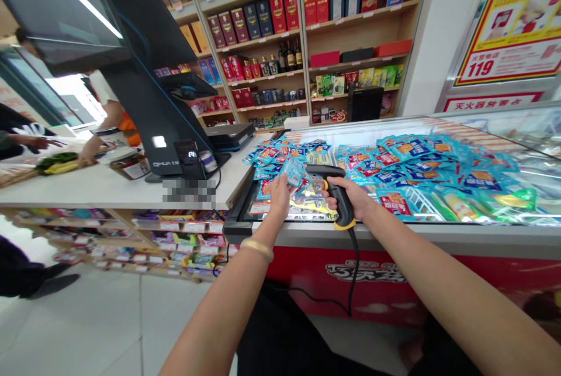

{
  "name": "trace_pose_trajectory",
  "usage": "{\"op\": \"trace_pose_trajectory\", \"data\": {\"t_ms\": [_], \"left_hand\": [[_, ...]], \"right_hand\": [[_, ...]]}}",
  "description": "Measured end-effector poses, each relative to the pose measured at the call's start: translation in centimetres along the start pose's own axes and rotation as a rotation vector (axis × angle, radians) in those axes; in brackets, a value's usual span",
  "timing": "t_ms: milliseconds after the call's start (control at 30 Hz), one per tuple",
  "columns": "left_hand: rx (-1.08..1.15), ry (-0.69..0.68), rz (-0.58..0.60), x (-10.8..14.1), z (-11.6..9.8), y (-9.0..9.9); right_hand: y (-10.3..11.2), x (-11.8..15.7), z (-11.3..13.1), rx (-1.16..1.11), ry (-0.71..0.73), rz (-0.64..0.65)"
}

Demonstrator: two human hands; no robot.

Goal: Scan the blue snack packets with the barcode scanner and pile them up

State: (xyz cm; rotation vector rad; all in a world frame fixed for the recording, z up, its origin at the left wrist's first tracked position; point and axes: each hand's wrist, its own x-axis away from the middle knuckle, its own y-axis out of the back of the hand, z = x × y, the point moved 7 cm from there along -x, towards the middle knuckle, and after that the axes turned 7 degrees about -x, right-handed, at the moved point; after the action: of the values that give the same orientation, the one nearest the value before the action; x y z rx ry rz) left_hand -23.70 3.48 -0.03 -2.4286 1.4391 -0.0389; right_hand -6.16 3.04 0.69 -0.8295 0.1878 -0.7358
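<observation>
My right hand (339, 196) is wrapped round the grip of a black and yellow barcode scanner (344, 205), its head turned left. In my left hand (280, 197) is a small light-blue snack packet (293, 172), held just left of the scanner's head. Beneath both hands lies the glass top of a chest freezer (307, 210). A pile of similar blue packets (276, 152) sits behind my left hand, and a larger heap of packets (412, 159) spreads out to the right. The scanner's cord (353, 265) hangs down over the freezer's front.
On the left, a white counter (109, 189) carries a point-of-sale terminal (149, 101) and a jar (129, 164). People stand beyond and beside it, one hand (87, 154) near some yellow produce (65, 166). Shelves with boxed bottles (258, 19) line the back wall.
</observation>
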Motion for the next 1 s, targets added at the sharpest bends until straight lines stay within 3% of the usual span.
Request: {"op": "trace_pose_trajectory", "data": {"t_ms": [233, 433, 533, 600, 667, 733, 867, 1000], "left_hand": [[-0.027, 0.007, -0.022, 0.1, -0.2, 0.0], [-0.086, -0.028, 0.028, 0.1, -0.3, -0.2], [-0.249, -0.091, 0.028, 0.2, -1.0, -0.1], [-0.449, -0.207, 0.032, 0.7, -2.0, -0.8], [-0.65, -0.341, 0.104, 1.6, -2.7, -2.7], [-0.827, -0.441, 0.267, 3.1, -2.3, -6.1], [-1.12, -0.582, 0.651, 7.3, 0.5, -13.9], [-1.377, -0.604, 0.872, 10.2, 3.4, -19.4]], "right_hand": [[-0.1, 0.2, -0.2, 0.005, -0.033, -0.034], [0.1, -0.1, -0.4, -0.021, -0.053, -0.036], [0.2, 0.0, 0.3, -0.066, 0.014, -0.063], [0.6, 0.4, 1.3, -0.097, 0.09, -0.081], [1.6, 1.3, 2.9, -0.116, 0.182, -0.096], [3.1, 2.7, 5.0, -0.125, 0.285, -0.117], [7.1, 6.6, 8.7, -0.108, 0.424, -0.222], [10.2, 9.9, 10.5, -0.102, 0.457, -0.351]]}}
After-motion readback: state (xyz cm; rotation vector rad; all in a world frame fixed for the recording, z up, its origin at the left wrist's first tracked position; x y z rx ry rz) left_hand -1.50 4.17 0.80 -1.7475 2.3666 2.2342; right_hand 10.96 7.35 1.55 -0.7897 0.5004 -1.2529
